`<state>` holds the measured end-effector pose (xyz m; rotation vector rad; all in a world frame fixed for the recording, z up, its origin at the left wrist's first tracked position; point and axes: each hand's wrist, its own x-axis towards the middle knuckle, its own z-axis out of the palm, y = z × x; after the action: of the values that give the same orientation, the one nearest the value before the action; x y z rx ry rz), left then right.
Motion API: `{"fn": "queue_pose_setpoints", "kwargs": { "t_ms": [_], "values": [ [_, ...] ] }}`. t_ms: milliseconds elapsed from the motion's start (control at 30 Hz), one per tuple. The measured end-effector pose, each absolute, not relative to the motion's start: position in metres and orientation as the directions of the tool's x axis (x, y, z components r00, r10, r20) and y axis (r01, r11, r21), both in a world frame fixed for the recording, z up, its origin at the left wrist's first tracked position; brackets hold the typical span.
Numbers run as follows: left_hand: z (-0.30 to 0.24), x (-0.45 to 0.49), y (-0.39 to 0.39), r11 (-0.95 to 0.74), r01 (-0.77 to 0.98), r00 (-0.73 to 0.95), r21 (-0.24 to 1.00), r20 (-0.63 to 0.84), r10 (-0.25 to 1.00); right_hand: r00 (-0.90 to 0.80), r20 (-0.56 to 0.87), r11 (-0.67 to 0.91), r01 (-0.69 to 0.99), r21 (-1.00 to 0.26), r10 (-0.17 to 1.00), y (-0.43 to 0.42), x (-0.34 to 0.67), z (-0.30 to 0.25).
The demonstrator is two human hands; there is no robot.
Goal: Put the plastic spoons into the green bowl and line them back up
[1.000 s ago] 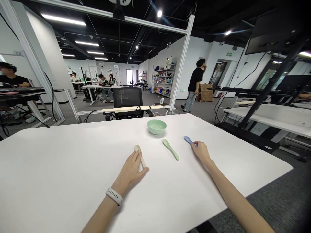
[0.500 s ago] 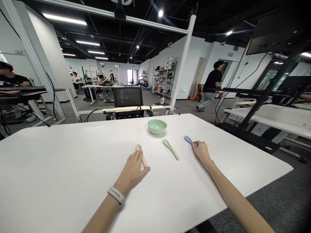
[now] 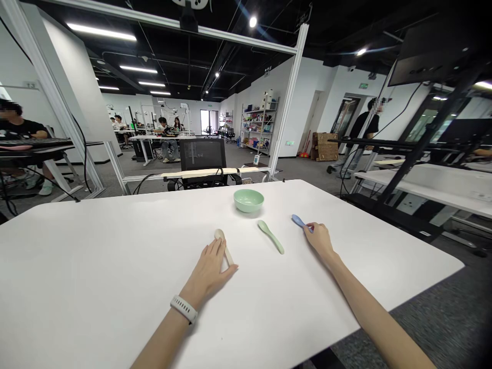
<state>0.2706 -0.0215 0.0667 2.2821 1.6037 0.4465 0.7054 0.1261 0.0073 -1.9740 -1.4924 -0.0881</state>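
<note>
On the white table, my left hand [image 3: 209, 264] lies low with its fingers stretched out and thumb spread. Its fingertips touch a cream spoon [image 3: 228, 254] near the neck, and the thumb tip rests by the handle's end. Farther right, my right hand [image 3: 320, 239] is closed round the handle of a blue spoon [image 3: 297, 221], whose bowl points away to the left. Between both hands lies a light green spoon [image 3: 272, 237], touched by neither. Beyond it stands a green bowl [image 3: 249, 202], upright; no contents show.
The white table [image 3: 115, 266] has its far edge just behind the bowl. A metal frame [image 3: 288, 97] and an office chair [image 3: 203, 154] stand past that edge. At the right is a dark stand [image 3: 415, 164]. Several people are in the background, one person [image 3: 361, 128] at the right.
Both hands, the spoons and the bowl keep their places. In the background, the walking person has moved right and is now partly behind the dark stand.
</note>
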Motion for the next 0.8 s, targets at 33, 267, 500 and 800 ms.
{"fn": "queue_pose_setpoints", "kwargs": {
  "t_ms": [33,267,500,800],
  "values": [
    [0.0660,0.2702,-0.0211,-0.325,0.844,0.325,0.427,0.075,0.943,0.349,0.424,-0.136,0.880,-0.456,0.836,0.1256,0.7045,0.0081],
    [0.0653,0.2710,-0.0199,-0.312,0.849,0.319,0.426,0.057,0.946,0.354,0.434,-0.140,0.881,-0.451,0.828,0.1233,0.7009,0.0125],
    [0.0642,0.2701,-0.0203,-0.329,0.839,0.320,0.434,0.095,0.943,0.350,0.420,-0.142,0.881,-0.451,0.837,0.1230,0.7015,0.0130],
    [0.0572,0.2656,-0.0168,-0.349,0.833,0.334,0.429,0.113,0.936,0.339,0.412,-0.144,0.888,-0.436,0.846,0.1255,0.7028,0.0112]
  ]
}}
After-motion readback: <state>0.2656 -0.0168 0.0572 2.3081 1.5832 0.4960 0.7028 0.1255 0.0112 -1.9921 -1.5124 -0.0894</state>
